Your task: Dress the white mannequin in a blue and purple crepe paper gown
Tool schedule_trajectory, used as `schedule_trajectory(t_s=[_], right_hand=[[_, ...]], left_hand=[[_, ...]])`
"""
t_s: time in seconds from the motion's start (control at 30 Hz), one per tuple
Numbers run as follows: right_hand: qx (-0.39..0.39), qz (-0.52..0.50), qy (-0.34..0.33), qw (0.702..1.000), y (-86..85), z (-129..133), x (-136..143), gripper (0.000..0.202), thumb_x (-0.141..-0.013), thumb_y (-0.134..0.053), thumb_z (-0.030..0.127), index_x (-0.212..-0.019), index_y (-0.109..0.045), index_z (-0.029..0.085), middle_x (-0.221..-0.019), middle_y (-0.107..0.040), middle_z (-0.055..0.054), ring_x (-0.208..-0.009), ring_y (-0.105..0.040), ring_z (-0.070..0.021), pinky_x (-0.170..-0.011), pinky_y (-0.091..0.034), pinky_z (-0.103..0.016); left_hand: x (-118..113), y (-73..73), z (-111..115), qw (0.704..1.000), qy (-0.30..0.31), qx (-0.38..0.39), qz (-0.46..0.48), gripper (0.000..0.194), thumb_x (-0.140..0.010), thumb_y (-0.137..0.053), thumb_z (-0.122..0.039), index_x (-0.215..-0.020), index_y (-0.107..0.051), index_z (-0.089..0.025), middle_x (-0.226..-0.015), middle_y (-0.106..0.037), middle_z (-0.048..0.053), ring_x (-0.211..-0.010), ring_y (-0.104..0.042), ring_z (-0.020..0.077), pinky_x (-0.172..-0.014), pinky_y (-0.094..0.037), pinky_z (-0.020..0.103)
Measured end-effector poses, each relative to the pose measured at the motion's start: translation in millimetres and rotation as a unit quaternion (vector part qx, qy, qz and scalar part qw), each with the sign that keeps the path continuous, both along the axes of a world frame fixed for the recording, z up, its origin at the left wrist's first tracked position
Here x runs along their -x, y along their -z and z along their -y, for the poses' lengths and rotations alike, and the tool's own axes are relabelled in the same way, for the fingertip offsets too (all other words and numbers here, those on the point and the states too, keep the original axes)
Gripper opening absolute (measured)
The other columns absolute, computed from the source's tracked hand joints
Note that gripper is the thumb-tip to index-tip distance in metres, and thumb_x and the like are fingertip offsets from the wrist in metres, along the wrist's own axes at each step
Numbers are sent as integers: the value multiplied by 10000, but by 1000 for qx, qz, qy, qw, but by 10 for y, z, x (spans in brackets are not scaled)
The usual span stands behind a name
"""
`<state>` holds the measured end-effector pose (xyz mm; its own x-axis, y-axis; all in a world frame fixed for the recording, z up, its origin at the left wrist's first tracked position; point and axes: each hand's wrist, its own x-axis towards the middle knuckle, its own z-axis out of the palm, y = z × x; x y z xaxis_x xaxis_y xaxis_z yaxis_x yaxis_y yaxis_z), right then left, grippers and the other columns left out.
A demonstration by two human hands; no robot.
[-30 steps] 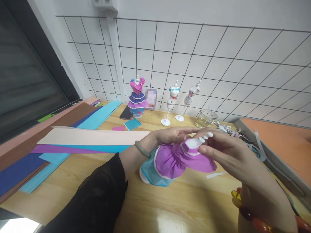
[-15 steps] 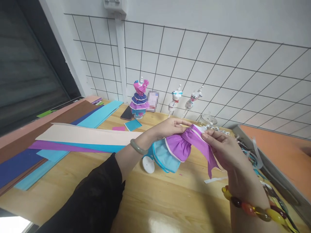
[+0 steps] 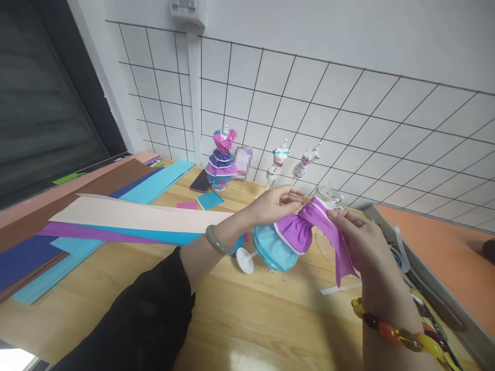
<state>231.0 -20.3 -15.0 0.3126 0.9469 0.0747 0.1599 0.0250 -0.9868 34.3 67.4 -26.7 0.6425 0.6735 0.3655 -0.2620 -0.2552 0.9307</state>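
A small dress mannequin leans sideways above the table, its round white base (image 3: 245,260) at lower left and its top at upper right. It wears a light blue ruffled skirt (image 3: 270,246) under a white-edged purple ruffle (image 3: 296,234). From its upper end hangs a purple strip (image 3: 342,255). My right hand (image 3: 359,237) is closed at the upper end, thumb and fingers pinching the strip against the mannequin. My left hand (image 3: 270,206) hovers beside the purple waist, fingers loosely bent and thumb apart, seemingly holding nothing.
Coloured paper sheets (image 3: 135,212) lie stacked at left. A finished dressed mannequin (image 3: 220,162), a phone (image 3: 200,181) and two white mannequins (image 3: 276,164) line the back. A clear jar (image 3: 328,195) stands behind my right hand. An orange-lined tray (image 3: 436,178) borders the right.
My left hand's fingers have come away from the purple waist. The mannequin and my right hand have shifted slightly right in view, and the view itself has moved a little.
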Motion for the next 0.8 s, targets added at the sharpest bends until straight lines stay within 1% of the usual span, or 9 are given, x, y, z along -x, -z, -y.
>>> schedule_trajectory(t_s=[0.07,0.13,0.23,0.33,0.43,0.53,0.7,0.73,0.8], right_hand=[[6,11,18,1000,-2,2,-10,308,-651,-802,468,-639,-628,215,-542,-564,6,-436,-467,-117,-370,-360,-248],[9,25,35,999,-2,2,-4,330,-662,-795,480,-631,-617,203,-525,-525,16,-426,-419,-95,-355,-311,-230],[2,22,48,999,-14,1,39,336,-663,-799,476,-639,-628,187,-534,-519,18,-449,-400,-81,-373,-298,-218],[1,19,60,998,-46,13,103,336,-657,-803,467,-627,-629,181,-505,-482,35,-439,-355,-70,-374,-278,-217],[-9,19,64,998,-73,29,146,341,-657,-800,464,-614,-617,180,-506,-473,40,-435,-348,-67,-377,-278,-218],[-14,28,59,998,-78,30,151,367,-651,-797,481,-594,-591,183,-511,-486,35,-437,-373,-71,-382,-290,-218],[-14,39,60,997,-68,28,146,394,-635,-795,508,-581,-577,184,-487,-461,50,-428,-369,-65,-384,-296,-207],[-9,45,67,997,-71,33,150,393,-635,-791,517,-597,-590,182,-489,-468,49,-427,-372,-67,-381,-295,-206],[-1,64,82,995,-82,48,163,394,-640,-781,537,-632,-616,180,-502,-498,38,-425,-390,-74,-375,-300,-209]], left_hand=[[2,-14,43,999,-16,-38,-6,312,-799,-622,-116,-1102,-552,-146,-1118,-648,119,-1063,-617,164,-952,-481,345],[14,-42,108,996,-26,-75,-35,348,-762,-627,-95,-1085,-525,-171,-1154,-630,110,-1067,-614,169,-929,-493,337],[23,-88,223,984,-62,-140,-90,332,-772,-632,-181,-1078,-506,-203,-1160,-618,79,-1064,-613,182,-906,-498,336],[0,-98,315,958,-126,-221,-130,214,-834,-562,-248,-1038,-512,-208,-1096,-634,54,-1033,-616,188,-876,-487,322],[-45,-56,351,919,-189,-301,-173,164,-872,-487,-249,-1023,-517,-195,-983,-653,52,-914,-630,190,-775,-475,306],[-78,-2,343,864,-238,-380,-230,194,-909,-412,-256,-1032,-527,-161,-867,-649,59,-772,-614,182,-674,-445,301],[-69,15,329,753,-248,-517,-322,284,-933,-274,-163,-933,-557,-139,-882,-643,93,-787,-620,199,-596,-414,298],[-65,11,334,740,-249,-525,-339,294,-930,-263,-152,-937,-557,-137,-876,-642,90,-785,-624,206,-588,-414,303],[-63,6,353,729,-261,-516,-366,278,-922,-275,-147,-974,-548,-133,-852,-641,79,-770,-631,217,-584,-423,314]])
